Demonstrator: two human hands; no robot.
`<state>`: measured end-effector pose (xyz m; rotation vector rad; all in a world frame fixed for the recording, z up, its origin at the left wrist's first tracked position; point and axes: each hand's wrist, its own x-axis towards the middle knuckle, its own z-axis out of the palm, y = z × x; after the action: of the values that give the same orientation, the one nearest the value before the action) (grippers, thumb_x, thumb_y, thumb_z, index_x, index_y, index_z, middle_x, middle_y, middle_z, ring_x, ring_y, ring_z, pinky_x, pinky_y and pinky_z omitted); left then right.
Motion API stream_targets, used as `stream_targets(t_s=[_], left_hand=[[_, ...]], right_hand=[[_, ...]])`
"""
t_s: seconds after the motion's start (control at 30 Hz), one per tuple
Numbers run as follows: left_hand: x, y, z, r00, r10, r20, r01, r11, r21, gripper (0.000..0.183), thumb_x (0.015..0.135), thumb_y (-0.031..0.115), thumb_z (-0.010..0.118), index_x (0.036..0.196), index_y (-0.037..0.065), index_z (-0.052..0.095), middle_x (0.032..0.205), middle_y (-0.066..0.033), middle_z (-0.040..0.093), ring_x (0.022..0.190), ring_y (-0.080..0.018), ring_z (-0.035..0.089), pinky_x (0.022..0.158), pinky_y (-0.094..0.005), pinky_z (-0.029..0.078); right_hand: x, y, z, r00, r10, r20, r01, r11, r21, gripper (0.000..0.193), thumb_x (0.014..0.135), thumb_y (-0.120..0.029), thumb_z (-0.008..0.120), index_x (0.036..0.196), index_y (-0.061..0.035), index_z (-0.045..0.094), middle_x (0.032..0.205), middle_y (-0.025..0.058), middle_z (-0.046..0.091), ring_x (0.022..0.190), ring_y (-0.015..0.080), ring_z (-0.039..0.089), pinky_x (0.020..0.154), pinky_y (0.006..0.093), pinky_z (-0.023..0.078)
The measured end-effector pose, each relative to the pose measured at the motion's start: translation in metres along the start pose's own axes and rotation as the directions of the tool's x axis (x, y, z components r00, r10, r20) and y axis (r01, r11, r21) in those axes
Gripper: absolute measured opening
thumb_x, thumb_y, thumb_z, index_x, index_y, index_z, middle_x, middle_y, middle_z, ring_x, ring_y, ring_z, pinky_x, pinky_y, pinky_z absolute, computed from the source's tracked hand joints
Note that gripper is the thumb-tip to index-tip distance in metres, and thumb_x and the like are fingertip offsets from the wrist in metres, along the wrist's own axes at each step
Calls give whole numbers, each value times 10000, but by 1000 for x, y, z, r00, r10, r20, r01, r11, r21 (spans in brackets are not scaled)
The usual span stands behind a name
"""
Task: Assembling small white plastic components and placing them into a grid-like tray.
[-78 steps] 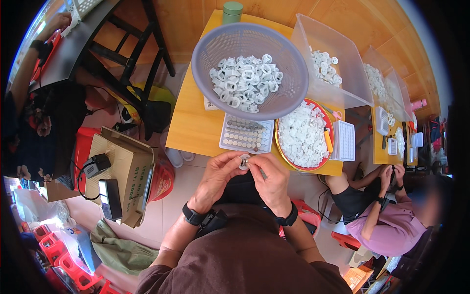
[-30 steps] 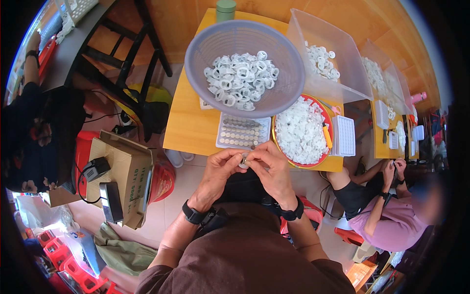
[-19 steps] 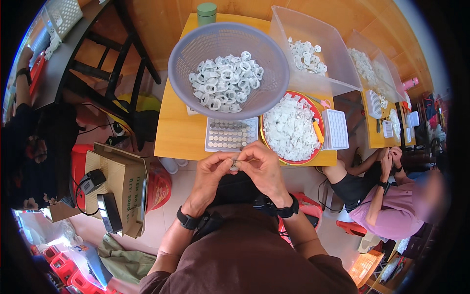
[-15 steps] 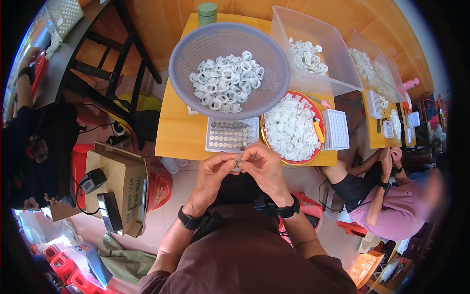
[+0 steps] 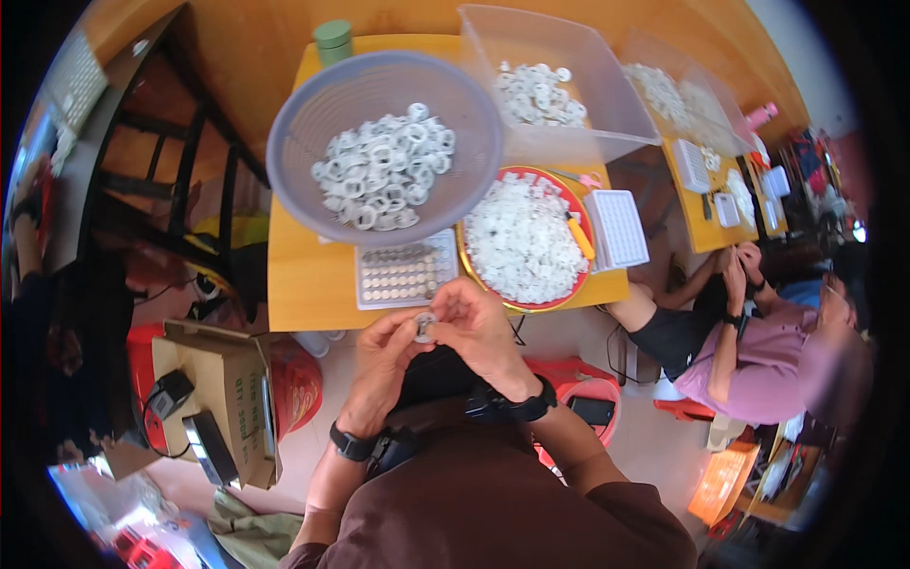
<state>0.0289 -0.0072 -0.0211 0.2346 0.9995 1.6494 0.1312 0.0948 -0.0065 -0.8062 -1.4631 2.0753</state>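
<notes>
My left hand and my right hand meet in front of the table's near edge. Between their fingertips they pinch a small round white plastic ring part with a greyish centre; its details are too small to make out. Just beyond the fingers lies a white compartment tray with rows of small round metal-looking pieces. Past it stands a big grey-purple basket holding many white ring parts. To its right, a round red-rimmed tray carries a heap of small whitish plastic pieces.
A yellow-handled tool lies on the heap. White gridded trays sit at the table's right edge. Behind are a clear bin and a green canister. A cardboard box stands left; a co-worker sits right.
The whole view has shifted, so the table and its things appear farther left. The ring part has been turned and now shows its round face between my fingers.
</notes>
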Motion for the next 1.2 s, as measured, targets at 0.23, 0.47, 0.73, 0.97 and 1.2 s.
stream_targets(t_s=[0.23, 0.47, 0.73, 0.97, 1.2], left_hand=[[4, -6, 3, 1000, 9, -10, -9, 999, -44, 213, 902, 117, 529, 1064, -5, 594, 996, -97, 628, 834, -152, 610, 726, -259, 517], [7, -8, -5, 999, -12, -34, 10, 998, -59, 229, 907, 139, 525, 1072, -6, 589, 983, -89, 623, 836, -161, 615, 732, -273, 531], [8, -9, -3, 997, -34, -71, 32, 999, -31, 238, 910, 166, 522, 1075, 5, 582, 954, -82, 624, 810, -160, 616, 715, -272, 535], [5, -13, -1, 995, -67, -71, 63, 997, -55, 233, 905, 160, 531, 1063, -2, 585, 955, -88, 628, 817, -165, 620, 722, -276, 537], [5, -11, -2, 996, -67, -54, 64, 997, -51, 239, 905, 162, 532, 1069, -4, 581, 964, -91, 627, 828, -167, 619, 727, -281, 537]], right_hand=[[-6, -1, -8, 998, -10, -54, 9, 1000, -25, 189, 776, 26, 625, 938, -15, 535, 799, 14, 527, 702, 58, 516, 583, 181, 448], [2, -4, -109, 867, -408, -285, 99, 702, -705, 151, 745, 15, 604, 894, -3, 618, 754, 95, 557, 633, 173, 555, 596, 269, 443], [4, -10, -137, 893, -419, -166, -34, 306, -951, 163, 712, 12, 602, 871, -19, 626, 755, 120, 526, 705, 275, 574, 625, 354, 446], [-1, -18, -134, 922, -378, -85, 25, 278, -960, 201, 703, 15, 596, 898, -34, 608, 808, 115, 521, 723, 304, 558, 645, 372, 444], [-3, -20, -132, 950, -307, -57, 29, 266, -963, 262, 678, 9, 624, 933, -35, 584, 846, 128, 502, 807, 330, 540, 660, 407, 447]])
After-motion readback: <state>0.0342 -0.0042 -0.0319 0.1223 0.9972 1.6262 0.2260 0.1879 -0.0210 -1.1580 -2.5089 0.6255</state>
